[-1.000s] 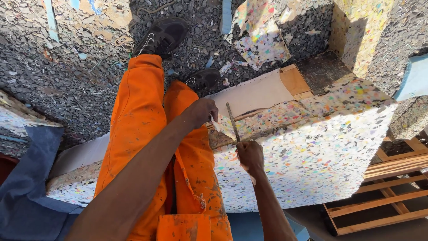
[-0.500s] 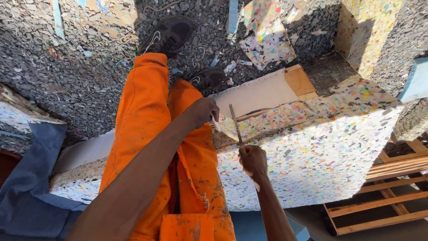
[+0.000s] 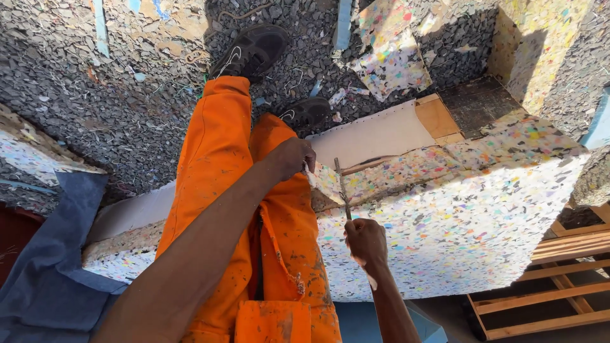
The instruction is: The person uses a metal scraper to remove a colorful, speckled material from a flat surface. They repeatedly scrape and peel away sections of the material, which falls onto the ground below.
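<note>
A big block of multicoloured speckled foam (image 3: 457, 222) lies in front of me, with a white sheet (image 3: 375, 136) under its far side. My left hand (image 3: 293, 156) grips the edge of a thin foam layer (image 3: 330, 181) and holds it up off the block. My right hand (image 3: 365, 241) is shut on the handle of a narrow blade (image 3: 341, 184). The blade points away from me into the slit between layer and block. My orange trouser legs (image 3: 254, 209) and black shoes (image 3: 254, 51) stand beside the block.
The ground (image 3: 114, 101) is grey shredded foam scraps. A loose foam offcut (image 3: 387, 57) lies beyond the block, another big foam block (image 3: 540, 51) at top right. A blue cloth (image 3: 57, 267) lies at lower left, a wooden pallet (image 3: 553, 279) at lower right.
The view has shifted slightly. My right hand with the blade has drawn a little lower, toward me, along the slit; my left hand keeps its hold on the foam layer.
</note>
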